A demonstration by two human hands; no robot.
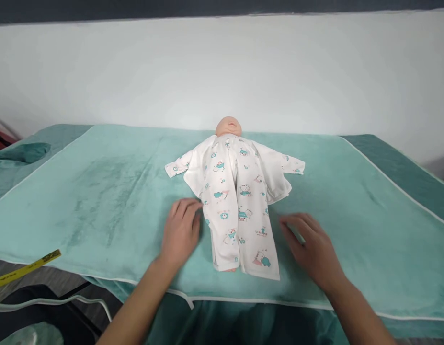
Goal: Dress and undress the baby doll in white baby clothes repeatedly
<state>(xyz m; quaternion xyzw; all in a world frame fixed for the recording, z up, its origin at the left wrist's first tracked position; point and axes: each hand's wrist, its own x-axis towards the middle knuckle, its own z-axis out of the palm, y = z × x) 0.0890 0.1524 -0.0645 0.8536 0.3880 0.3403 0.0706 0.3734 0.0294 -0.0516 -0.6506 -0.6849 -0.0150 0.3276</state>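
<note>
A baby doll (229, 125) lies on its back on a green cloth (128, 191), its head toward the wall. White printed baby clothes cover its body: a jacket (274, 175) with both sleeves spread sideways, and trouser-like legs (223, 230) laid flat down the middle. A bit of the doll's foot shows under the left leg's hem. My left hand (182, 227) rests beside the clothes with bent fingers, its fingertips at their left edge; I see no fabric gripped. To the right, my right hand (311, 247) hovers apart from the clothes, thumb and fingers separated, holding nothing.
A white wall (222, 72) rises behind the covered surface. At the lower left are a yellow strip with black marks (26, 269) and a pale cord (52, 302) above a dark object. Darker green cloth (397, 163) shows at the right side.
</note>
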